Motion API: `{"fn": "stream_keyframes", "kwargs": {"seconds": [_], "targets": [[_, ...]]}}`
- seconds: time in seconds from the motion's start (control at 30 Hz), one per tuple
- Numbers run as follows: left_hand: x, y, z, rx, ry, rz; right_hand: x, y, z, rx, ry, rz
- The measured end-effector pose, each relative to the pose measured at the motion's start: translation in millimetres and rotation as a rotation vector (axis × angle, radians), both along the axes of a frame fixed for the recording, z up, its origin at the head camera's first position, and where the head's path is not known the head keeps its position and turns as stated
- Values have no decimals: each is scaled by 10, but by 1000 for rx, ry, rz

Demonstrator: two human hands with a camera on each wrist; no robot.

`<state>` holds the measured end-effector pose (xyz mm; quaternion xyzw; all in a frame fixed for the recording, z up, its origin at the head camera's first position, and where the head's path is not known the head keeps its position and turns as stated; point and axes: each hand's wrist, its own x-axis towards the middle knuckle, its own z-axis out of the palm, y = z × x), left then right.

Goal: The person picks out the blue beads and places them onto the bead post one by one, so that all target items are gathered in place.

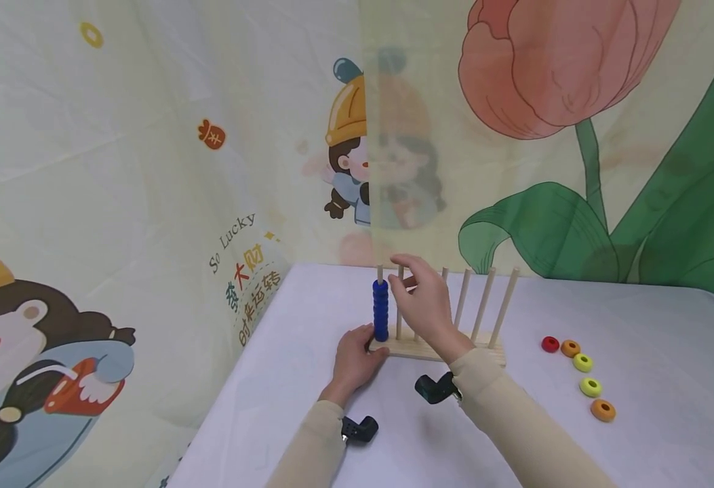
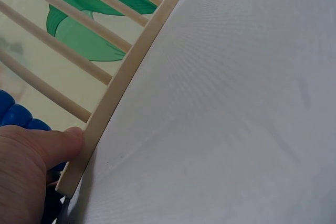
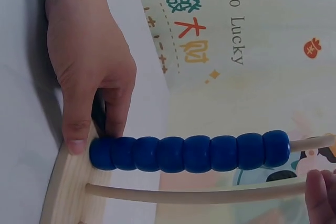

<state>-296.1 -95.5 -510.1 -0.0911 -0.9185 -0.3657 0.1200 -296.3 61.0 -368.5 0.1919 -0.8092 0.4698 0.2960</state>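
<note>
A wooden peg stand (image 1: 442, 347) with several upright pegs stands on the table. Blue beads (image 1: 380, 312) are stacked on its leftmost peg, and the peg's tip shows above them. My left hand (image 1: 353, 359) grips the left end of the base. In the left wrist view its thumb (image 2: 68, 142) presses the base's front edge. My right hand (image 1: 426, 301) is raised by the top of the second peg (image 3: 210, 196), fingers loosely bent. In the right wrist view, one fingertip (image 3: 318, 198) is close to that peg; no bead shows in this hand, and contact is unclear.
Right of the stand lie several loose beads: a red bead (image 1: 550, 344), orange beads (image 1: 603, 410) and yellow beads (image 1: 590, 388). A white cloth covers the table (image 1: 454, 447). Printed curtains (image 1: 271, 135) hang along the left and back. Each wrist carries a black camera (image 1: 434, 388).
</note>
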Motion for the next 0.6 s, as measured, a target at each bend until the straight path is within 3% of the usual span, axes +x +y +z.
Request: {"fn": "stream_keyframes", "kwargs": {"seconds": [0.27,0.43,0.6], "targets": [[-26,14,-59,-8,72,-15,201,221,-226,-26,229,-36],[13,11,-57,-1,50,-22,374,510,-540,117,201,-64],[41,12,-45,7,38,-24,518,868,-775,204,115,-164]]}}
